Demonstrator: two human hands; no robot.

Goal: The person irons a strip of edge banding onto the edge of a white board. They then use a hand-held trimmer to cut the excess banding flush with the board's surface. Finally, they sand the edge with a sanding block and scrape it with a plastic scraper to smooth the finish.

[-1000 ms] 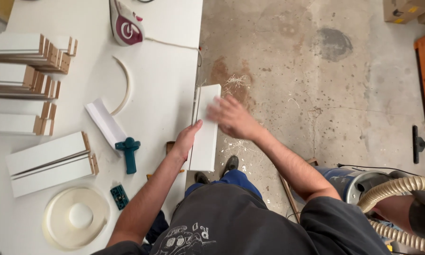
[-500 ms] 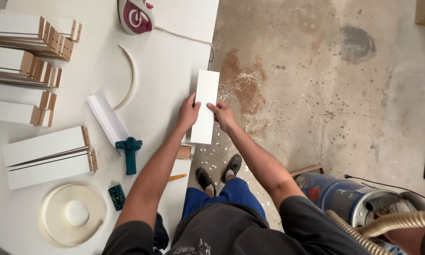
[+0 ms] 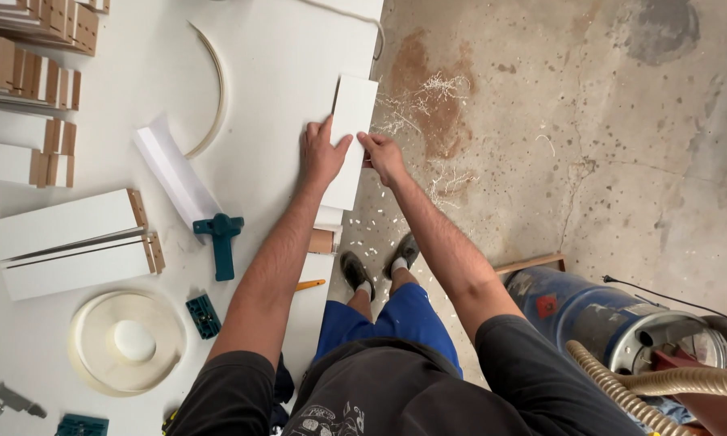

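A large white worktable (image 3: 275, 73) fills the left half of the view, its right edge running down beside a bare concrete floor (image 3: 622, 145). The floor is grey and cracked, with a rusty brown stain (image 3: 428, 81) near the table edge and a darker patch (image 3: 662, 28) toward the top right. Pale shavings (image 3: 428, 89) and small white chips lie scattered over the stain and along the table's foot. At the lower right stands a blue drum-shaped dust extractor (image 3: 597, 315) with a metal lid, a ribbed beige hose (image 3: 662, 383) curling from it and a thin black cable (image 3: 662, 295) trailing across the concrete. Light is soft and even, casting only faint shadows.
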